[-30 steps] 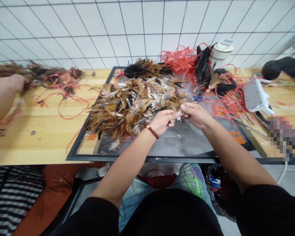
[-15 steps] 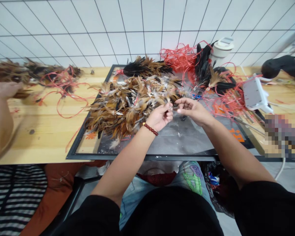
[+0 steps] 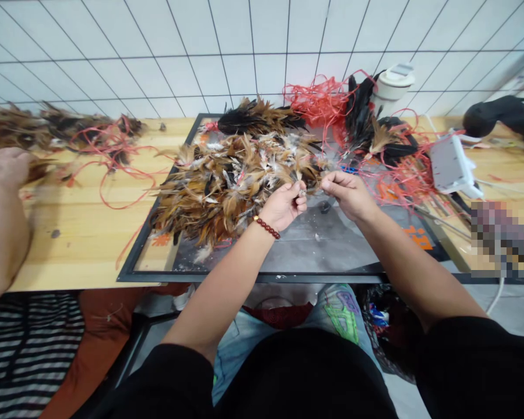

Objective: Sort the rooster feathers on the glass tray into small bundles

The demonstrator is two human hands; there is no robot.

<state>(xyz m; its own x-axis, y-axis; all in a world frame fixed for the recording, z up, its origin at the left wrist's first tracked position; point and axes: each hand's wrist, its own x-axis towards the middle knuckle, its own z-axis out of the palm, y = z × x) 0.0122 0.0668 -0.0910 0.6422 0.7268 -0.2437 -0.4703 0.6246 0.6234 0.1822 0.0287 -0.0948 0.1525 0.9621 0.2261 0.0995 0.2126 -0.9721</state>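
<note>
A large heap of brown and white feathers (image 3: pixel 218 192) lies on the dark-framed board (image 3: pixel 288 278). My left hand (image 3: pixel 286 205), with a beaded bracelet at its wrist, is closed at the heap's right side, pinching the base of a feather. Just right of it my right hand (image 3: pixel 347 195) has its thumb and forefinger pressed together; whatever they hold is too small to make out. A short gap separates the two hands. Behind the heap lies a bundle of black and brown feathers (image 3: pixel 259 118).
Tangled red string (image 3: pixel 318 102), black feathers (image 3: pixel 360 113), a lidded white cup (image 3: pixel 393 87) and a white device (image 3: pixel 454 164) stand at the back right. On the left, another person's hand (image 3: pixel 9 166) is beside more feathers (image 3: pixel 17 129) and red string (image 3: pixel 128 169).
My right hand has closed its fingers into a pinch and shifted slightly right. My left hand stays nearly still. The other person's arm at the left has moved a little right and down.
</note>
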